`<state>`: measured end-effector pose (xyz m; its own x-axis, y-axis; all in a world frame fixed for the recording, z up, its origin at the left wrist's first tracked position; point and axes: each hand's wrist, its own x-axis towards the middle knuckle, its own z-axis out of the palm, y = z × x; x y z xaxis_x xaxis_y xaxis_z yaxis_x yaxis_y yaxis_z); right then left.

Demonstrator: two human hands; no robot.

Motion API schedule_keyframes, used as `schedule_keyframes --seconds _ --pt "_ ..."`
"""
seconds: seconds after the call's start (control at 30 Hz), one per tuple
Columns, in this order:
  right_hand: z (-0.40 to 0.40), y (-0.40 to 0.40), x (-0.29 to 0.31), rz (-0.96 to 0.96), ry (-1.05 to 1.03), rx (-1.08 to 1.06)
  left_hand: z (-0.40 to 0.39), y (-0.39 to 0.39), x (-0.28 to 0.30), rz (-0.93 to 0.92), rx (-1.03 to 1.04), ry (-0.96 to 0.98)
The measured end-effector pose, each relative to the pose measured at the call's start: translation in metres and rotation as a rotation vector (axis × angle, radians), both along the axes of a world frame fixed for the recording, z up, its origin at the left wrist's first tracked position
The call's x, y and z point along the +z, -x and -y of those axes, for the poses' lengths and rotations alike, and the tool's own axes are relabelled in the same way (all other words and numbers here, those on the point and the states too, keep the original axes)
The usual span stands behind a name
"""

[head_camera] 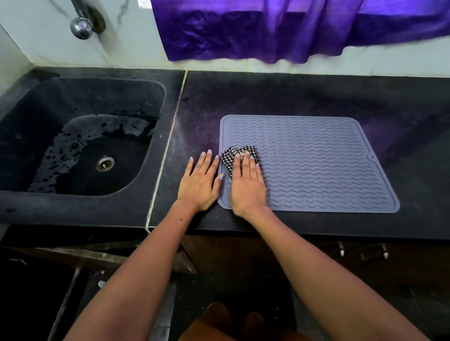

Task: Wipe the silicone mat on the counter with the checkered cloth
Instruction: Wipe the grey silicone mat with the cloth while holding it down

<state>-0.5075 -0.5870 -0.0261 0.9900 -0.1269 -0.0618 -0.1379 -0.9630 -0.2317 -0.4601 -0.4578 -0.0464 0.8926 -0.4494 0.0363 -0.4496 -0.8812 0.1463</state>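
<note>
**Cloth pressed flat at the mat's left edge**

The black worktop (319, 89) carried everything. One sink (78, 143), wet in its basin, lay well to the left of both hands, with one tap (82, 26) on the wall above it and one purple curtain (301, 18) hanging beyond the hands. One grey silicone mat (319, 163), ribbed in waves, stretched away to the right of the right hand. The right hand (246, 187) lay on the mat's left part, fingers straight, pressing the one checkered cloth (231, 156) flat beneath its fingertips; the bunched cloth poked out ahead of them. The left hand (200, 182) lay just beside it, palm down with fingers spread on the bare worktop, its thumb reaching the mat's left edge.

From where I stood, most of the mat looked yet to be wiped. A long stroke to the right could drag the light mat along the worktop, since the left hand barely pinned it. The cloth, held only by flat pressure, could bunch on the ribs and slip from under the fingers, leaving strips unwiped.
</note>
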Motion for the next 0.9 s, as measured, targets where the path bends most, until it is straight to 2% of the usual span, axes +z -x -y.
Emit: schedule_keyframes --seconds 0.2,0.27,0.37,0.4,0.43,0.5,0.6,0.67,0.77,0.83,0.9 --pt "0.015 -0.008 0.006 -0.032 -0.094 0.063 0.001 0.0 -0.003 0.014 -0.01 -0.007" --pt "0.024 -0.012 0.016 -0.02 -0.374 -0.01 0.002 0.0 -0.003 0.005 -0.004 0.015" --pt "0.04 -0.028 0.042 0.078 -1.093 -0.427 -0.001 -0.001 -0.003 -0.009 -0.006 0.071" --pt "0.048 -0.034 0.047 0.147 -1.196 -0.529 -0.002 -0.001 -0.002 -0.011 -0.003 0.093" --pt "0.052 -0.037 0.053 0.198 -1.158 -0.554 -0.001 -0.002 -0.001 -0.008 0.008 0.121" --pt "0.051 -0.034 0.059 0.205 -0.839 -0.423 0.005 -0.005 0.002 0.015 0.056 0.175" --pt "0.037 -0.026 0.037 0.041 -0.361 -0.195 0.021 -0.017 0.009 0.007 0.107 0.197" --pt "0.031 -0.025 0.014 -0.025 -0.133 -0.085 0.027 -0.029 0.01 -0.024 0.109 0.166" --pt "0.042 -0.031 0.009 -0.01 -0.132 -0.053 0.029 -0.045 0.008 -0.073 0.129 0.126" --pt "0.049 -0.03 0.014 -0.007 -0.236 -0.06 0.03 -0.05 0.005 -0.095 0.14 0.09" --pt "0.055 -0.031 0.018 0.038 -0.447 -0.134 0.03 -0.05 0.002 -0.084 0.142 0.073"
